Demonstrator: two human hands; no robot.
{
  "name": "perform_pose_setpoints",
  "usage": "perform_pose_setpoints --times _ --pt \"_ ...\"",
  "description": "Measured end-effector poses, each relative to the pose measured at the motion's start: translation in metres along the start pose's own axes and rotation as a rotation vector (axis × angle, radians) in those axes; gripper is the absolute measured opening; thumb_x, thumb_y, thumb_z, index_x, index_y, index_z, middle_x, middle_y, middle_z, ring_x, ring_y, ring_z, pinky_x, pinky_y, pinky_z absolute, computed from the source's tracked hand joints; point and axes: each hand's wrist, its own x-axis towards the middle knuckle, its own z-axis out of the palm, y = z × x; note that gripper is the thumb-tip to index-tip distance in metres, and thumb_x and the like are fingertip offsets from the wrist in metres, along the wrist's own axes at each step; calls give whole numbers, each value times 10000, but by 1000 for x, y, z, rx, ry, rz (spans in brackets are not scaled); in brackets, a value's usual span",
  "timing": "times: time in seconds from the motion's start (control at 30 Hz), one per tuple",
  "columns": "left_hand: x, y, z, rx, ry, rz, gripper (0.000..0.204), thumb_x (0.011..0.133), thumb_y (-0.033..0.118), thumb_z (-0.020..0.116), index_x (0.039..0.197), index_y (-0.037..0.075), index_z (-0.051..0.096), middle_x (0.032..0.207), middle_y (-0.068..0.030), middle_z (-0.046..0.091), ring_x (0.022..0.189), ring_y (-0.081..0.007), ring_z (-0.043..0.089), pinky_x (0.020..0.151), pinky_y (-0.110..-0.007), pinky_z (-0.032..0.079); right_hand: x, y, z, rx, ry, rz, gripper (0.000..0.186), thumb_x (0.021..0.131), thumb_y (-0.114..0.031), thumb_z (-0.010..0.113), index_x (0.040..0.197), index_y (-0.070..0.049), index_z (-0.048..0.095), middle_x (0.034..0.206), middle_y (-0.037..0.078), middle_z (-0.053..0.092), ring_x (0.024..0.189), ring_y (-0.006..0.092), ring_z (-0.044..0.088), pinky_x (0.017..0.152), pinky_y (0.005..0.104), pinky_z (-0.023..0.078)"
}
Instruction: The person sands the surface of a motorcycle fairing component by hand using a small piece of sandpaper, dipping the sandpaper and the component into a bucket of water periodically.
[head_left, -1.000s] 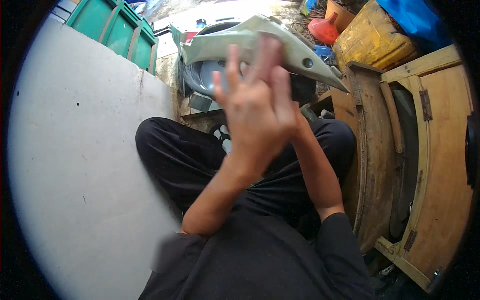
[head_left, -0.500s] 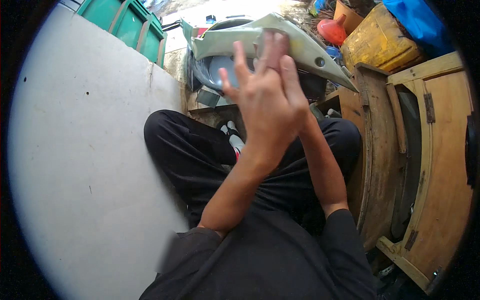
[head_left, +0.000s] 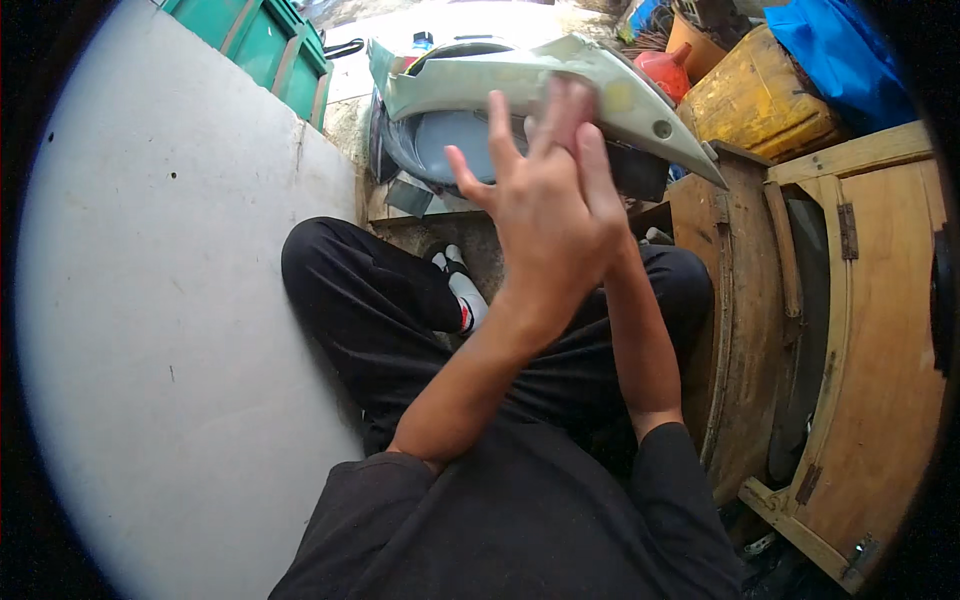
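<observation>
A pale green-white plastic panel [head_left: 450, 88] lies across the top of a round clear basin [head_left: 440, 150], tapering to a point with a round hole at the right. Over it is my left hand [head_left: 555, 220], back towards me, little and ring fingers stretched and spread. Its other fingers reach a blurred reddish-brown patch on the panel; whether this is a pad or fingertips I cannot make out. My right forearm [head_left: 640, 340] rises behind the left hand, which hides most of the right hand. A dark grey square piece [head_left: 409, 197] sits below the basin.
A white wall or board [head_left: 190, 330] runs along my left, with a green crate [head_left: 255, 55] beyond it. Wooden cabinet panels [head_left: 880, 300] stand close on my right. Farther back are a yellow jerrycan [head_left: 765, 100], a red funnel [head_left: 665, 70] and a blue sheet [head_left: 840, 50].
Both hands have shifted slightly right and down in the picture, along with the panel and the blurred patch. The view itself has moved a little. Left fingers keep their spread.
</observation>
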Motion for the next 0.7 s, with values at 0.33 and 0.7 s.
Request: perform_pose_setpoints --times 0.33,0.7 --pt "8 -10 -6 -19 -2 -102 418 1016 284 462 1346 97 639 1436 -151 576 1438 -443 347 1158 -644 -22 10 0 13 -8 -22 -23 390 1004 -197 598 1349 -23 547 1337 146 585 1212 252 566 1035 398 445" --pt "-11 6 -17 -108 -98 41 433 1035 283 414 1326 60 644 1405 -150 602 1432 -438 360 1162 -641 5 1 -4 11 -3 -30 -8 390 1003 -196 597 1350 -24 548 1343 149 585 1216 255 568 1040 401 443"
